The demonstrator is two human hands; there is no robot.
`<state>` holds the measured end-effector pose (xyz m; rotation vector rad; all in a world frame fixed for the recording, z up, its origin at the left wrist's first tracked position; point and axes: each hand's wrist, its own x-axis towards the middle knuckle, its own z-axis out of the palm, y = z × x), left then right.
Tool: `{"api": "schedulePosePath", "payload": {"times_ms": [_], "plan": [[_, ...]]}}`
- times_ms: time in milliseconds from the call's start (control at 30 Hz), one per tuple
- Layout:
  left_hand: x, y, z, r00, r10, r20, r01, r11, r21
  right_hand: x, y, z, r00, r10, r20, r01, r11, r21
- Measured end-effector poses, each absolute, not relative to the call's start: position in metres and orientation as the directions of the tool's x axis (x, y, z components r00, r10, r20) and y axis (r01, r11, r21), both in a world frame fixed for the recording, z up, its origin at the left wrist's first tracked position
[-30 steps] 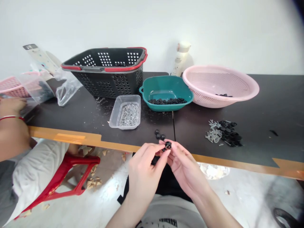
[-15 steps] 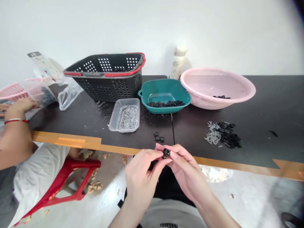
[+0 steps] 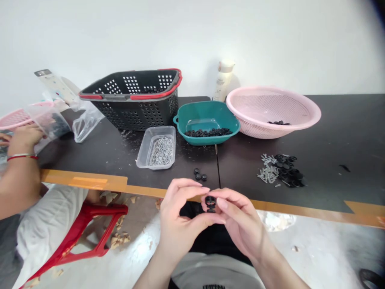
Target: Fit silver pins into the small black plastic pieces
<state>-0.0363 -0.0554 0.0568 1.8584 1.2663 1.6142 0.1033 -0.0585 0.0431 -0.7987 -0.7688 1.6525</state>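
The person's left hand (image 3: pixel 180 220) and right hand (image 3: pixel 237 220) meet just past the orange front edge (image 3: pixel 90 182) of the black table (image 3: pixel 337 184). Their fingers (image 3: pixel 222 204) are almost closed, pinching one small black ring-shaped plastic part (image 3: pixel 210 204) in the air. Caution: a slackened pinch could drop this part over the front edge.

Three loose black discs (image 3: pixel 199 174) lie just beyond the hands. To the right is one heap of grey pins and black discs (image 3: pixel 279 170), too tangled to count. Farther back stand one clear plastic tray (image 3: pixel 142 154) of metal clips, one teal plastic bowl (image 3: pixel 192 116) and one pink mesh colander (image 3: pixel 270 132); the bowl and colander hold black pieces. Farthest are one black perforated basket with red handles (image 3: pixel 129 116) and one white bottle (image 3: pixel 224 80).
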Motion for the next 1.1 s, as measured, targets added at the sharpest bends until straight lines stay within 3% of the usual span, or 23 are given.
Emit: {"api": "schedulePosePath", "payload": {"times_ms": [100, 233, 333, 567, 667, 867, 1100], "plan": [[-0.038, -0.053, 0.059, 0.024, 0.781, 0.624, 0.373, -0.586, 0.720, 0.111, -0.055, 0.048, -0.289, 0.952, -0.098, -0.514, -0.241, -0.823], [-0.038, -0.052, 0.061, 0.075, 0.718, 0.692, 0.421, -0.652, 0.630, 0.118, -0.047, 0.056, -0.501, 0.850, -0.162, -0.449, -0.415, -0.791], [-0.038, -0.050, 0.061, 0.084, 0.696, 0.713, 0.441, -0.668, 0.600, 0.118, -0.044, 0.059, -0.534, 0.825, -0.182, -0.432, -0.452, -0.781], [-0.041, -0.042, 0.056, 0.129, 0.649, 0.749, 0.396, -0.727, 0.561, 0.111, -0.056, 0.051, -0.362, 0.927, -0.101, -0.511, -0.288, -0.810], [-0.042, -0.042, 0.053, 0.170, 0.678, 0.715, 0.338, -0.722, 0.604, 0.111, -0.060, 0.046, -0.261, 0.964, -0.048, -0.502, -0.177, -0.847], [-0.040, -0.044, 0.047, 0.145, 0.667, 0.731, 0.348, -0.725, 0.594, 0.114, -0.064, 0.045, -0.025, 0.995, 0.099, -0.179, 0.093, -0.979], [-0.040, -0.046, 0.051, 0.136, 0.674, 0.726, 0.368, -0.714, 0.595, 0.116, -0.067, 0.049, 0.010, 0.956, 0.293, 0.032, 0.293, -0.956]]}}
